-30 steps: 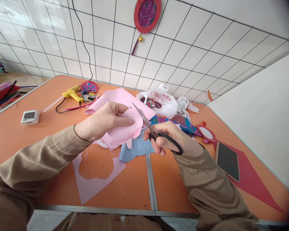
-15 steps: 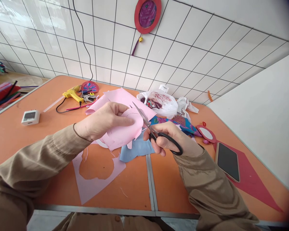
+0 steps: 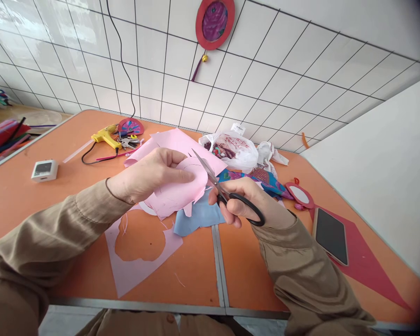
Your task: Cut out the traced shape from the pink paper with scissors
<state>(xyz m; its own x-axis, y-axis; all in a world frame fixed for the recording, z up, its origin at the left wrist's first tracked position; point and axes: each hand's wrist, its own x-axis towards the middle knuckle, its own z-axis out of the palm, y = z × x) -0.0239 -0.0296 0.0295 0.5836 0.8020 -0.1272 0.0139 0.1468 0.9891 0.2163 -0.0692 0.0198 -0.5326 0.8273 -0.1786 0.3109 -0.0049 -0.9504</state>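
My left hand (image 3: 157,172) pinches a pink felt sheet (image 3: 177,193) between thumb and fingers, holding it above the table. A curved cut edge and a thin drawn line show on the sheet. Black-handled scissors (image 3: 243,205) are gripped in my right hand (image 3: 245,198), fingers through the loops. Their blades point up and left along the sheet's right edge, slightly parted at the tips. Underneath lies blue fabric (image 3: 199,217). A pink offcut (image 3: 129,275) with a rounded hole rests nearer me, with thin trimmings. Another piece of pink felt (image 3: 180,140) spreads behind my left hand.
Toward the back left lie a yellow glue gun (image 3: 107,136) and keys (image 3: 129,142); a small white device (image 3: 44,171) is farther left. A plastic bag (image 3: 238,151) stands at the back. At right, a phone (image 3: 331,235) lies on red felt (image 3: 364,261).
Almost nothing differs. The lower right edge of the pink felt has shifted and folded slightly; both hands and the scissors stay in nearly the same place.
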